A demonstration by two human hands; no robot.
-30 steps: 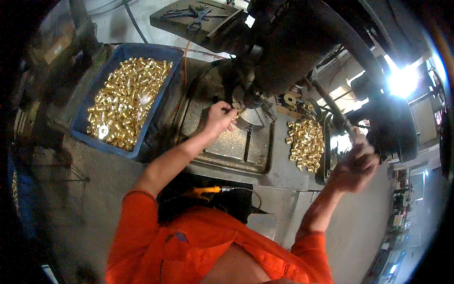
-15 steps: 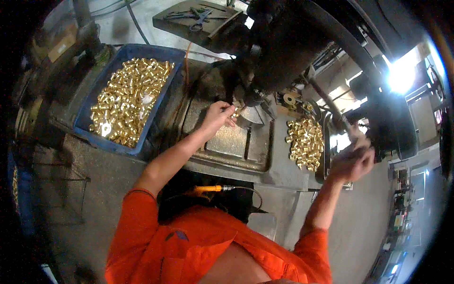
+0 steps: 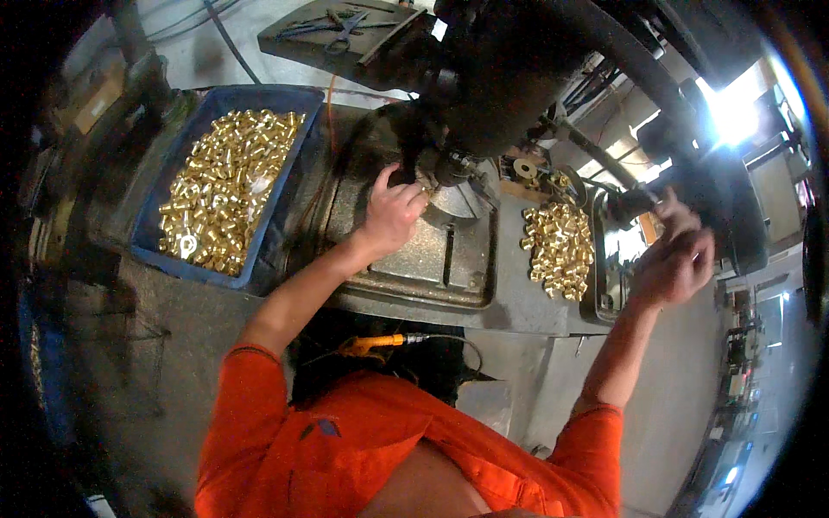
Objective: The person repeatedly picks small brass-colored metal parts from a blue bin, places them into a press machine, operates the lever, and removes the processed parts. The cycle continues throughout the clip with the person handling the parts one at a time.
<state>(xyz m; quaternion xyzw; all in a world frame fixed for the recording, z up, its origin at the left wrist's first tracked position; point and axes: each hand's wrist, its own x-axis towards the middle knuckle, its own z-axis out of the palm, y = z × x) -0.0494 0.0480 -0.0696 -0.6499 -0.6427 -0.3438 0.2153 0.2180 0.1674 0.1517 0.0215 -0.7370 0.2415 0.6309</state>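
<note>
My left hand is at the fixture under the dark drill-press-like machine. One finger sticks up, while the others curl with their tips by the fixture. A small brass-coloured spot shows beside those fingertips, but what they grip is hidden. To the right, my right hand is closed at the end of the machine's long lever, blurred by motion. Below the spindle lies the grey metal base, sprinkled with brass chips.
A blue bin full of brass fittings stands at the left. Right of the base lies a pile of brass fittings, beside a metal tray. Scissors and tools lie on a far shelf. A yellow-handled hose tool hangs at the front.
My left hand has shifted slightly left, one finger now raised; the brass fitting seen in its fingers before is now mostly hidden. My right hand has moved outward to the right with the lever's end.
</note>
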